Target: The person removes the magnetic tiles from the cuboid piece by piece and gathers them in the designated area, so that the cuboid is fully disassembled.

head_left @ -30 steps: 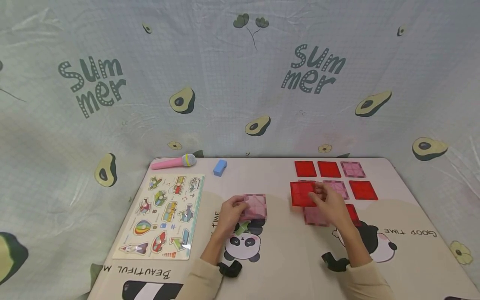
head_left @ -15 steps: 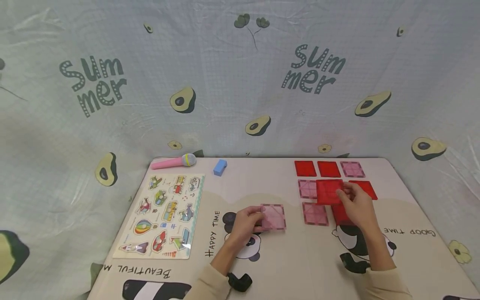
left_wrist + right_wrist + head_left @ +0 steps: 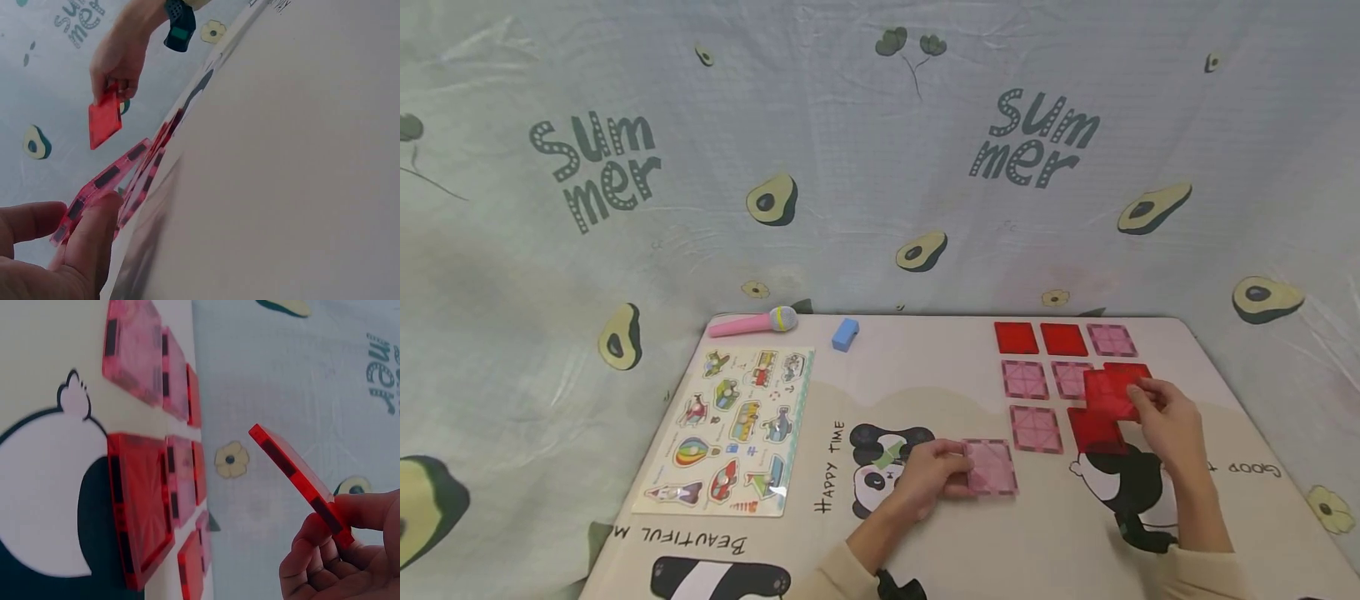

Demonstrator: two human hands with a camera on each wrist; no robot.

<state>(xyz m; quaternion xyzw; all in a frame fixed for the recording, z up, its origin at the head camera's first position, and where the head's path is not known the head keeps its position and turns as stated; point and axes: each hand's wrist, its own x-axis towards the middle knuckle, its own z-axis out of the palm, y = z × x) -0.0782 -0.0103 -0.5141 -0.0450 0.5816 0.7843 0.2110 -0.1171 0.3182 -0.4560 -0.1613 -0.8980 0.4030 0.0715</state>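
Note:
My left hand (image 3: 934,482) pinches a translucent pink magnetic tile (image 3: 991,468) by its left edge, over the front middle of the table. In the left wrist view, thumb and fingers grip this pink tile (image 3: 103,183), whose edge shows dark magnets. A translucent red magnetic tile (image 3: 1101,395) is pinched by its right edge in my right hand (image 3: 1174,423). It overlaps another red tile (image 3: 1138,370) in the head view. The right wrist view shows the held red tile (image 3: 299,474) tilted and raised off the table. Red and pink tiles (image 3: 1025,380) lie in rows beneath and beyond it.
On the left lies a vehicle picture puzzle board (image 3: 726,433). Behind it are a pink toy microphone (image 3: 752,322) and a blue block (image 3: 845,334). The printed tabletop (image 3: 917,367) ends at a patterned curtain (image 3: 842,150). Black bands circle both wrists.
Both hands have moved right with their tiles. The left hand's pink tile has also come nearer the front edge; the right hand's red tile has passed over the tile rows.

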